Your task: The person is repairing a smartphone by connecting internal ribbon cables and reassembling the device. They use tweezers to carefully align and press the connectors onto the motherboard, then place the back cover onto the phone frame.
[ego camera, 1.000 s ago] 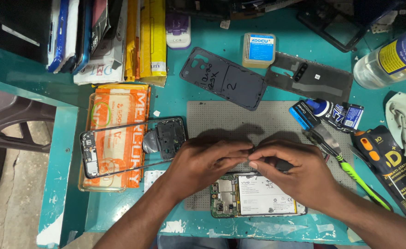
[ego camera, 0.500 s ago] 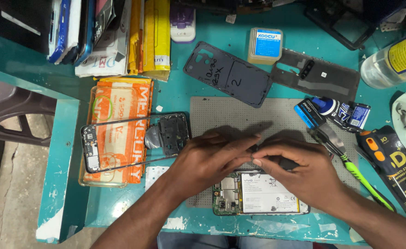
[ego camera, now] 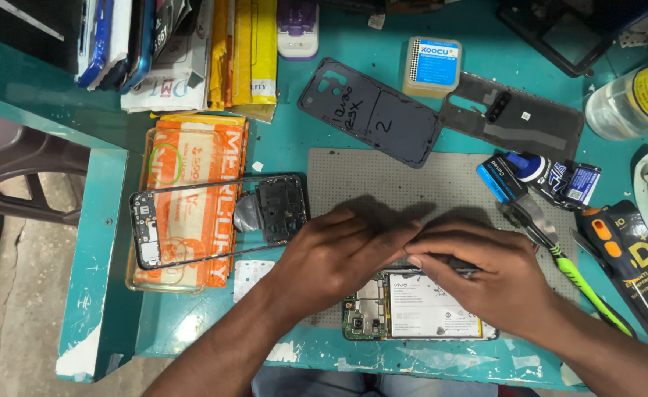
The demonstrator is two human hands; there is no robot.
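— Anything changed over the opened phone (ego camera: 419,309) at the mat's (ego camera: 412,176) near edge?
— Hardly. The left hand (ego camera: 339,257) still presses it, fingers curled; the right hand (ego camera: 486,276) keeps gripping a dark tool (ego camera: 460,265).

A black phone frame (ego camera: 214,220) lies on an orange packet (ego camera: 191,158). Two dark back covers (ego camera: 372,110) lie side by side near the top. A small yellow box (ego camera: 432,68) sits above them. A green-handled tool (ego camera: 585,283) lies on the teal table (ego camera: 294,151).
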